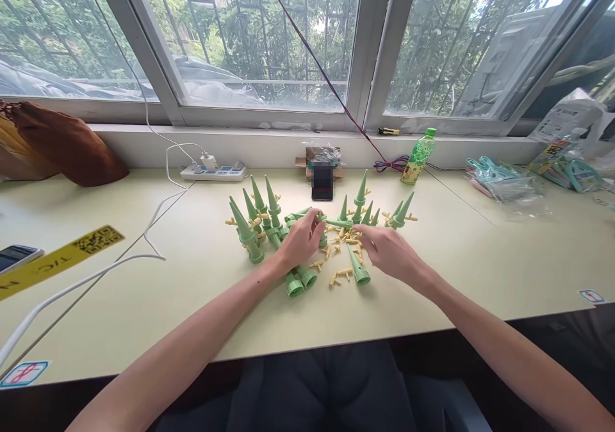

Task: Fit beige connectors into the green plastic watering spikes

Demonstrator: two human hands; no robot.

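A green plastic watering spike (340, 223) lies level between my two hands, wide end to the right. My left hand (302, 238) is closed at its narrow end. The curled fingertips of my right hand (389, 252) meet the wide end; whatever they pinch there is too small to make out. Loose yellow valve pieces (336, 250) are scattered below and between the hands. Another spike (359, 270) lies on its side near my right hand. Spikes fitted with yellow valves stand upright on the left (245, 227) and the right (361, 191). Several more lie by my left wrist.
Behind the spikes, a phone (322, 182) leans against a small box. A green drink bottle (419, 156) and a power strip (214, 172) stand along the sill. Bagged teal items (500, 179) sit at right, a brown bag (72, 147) at left. A white cable (100, 272) crosses the table (192, 297).
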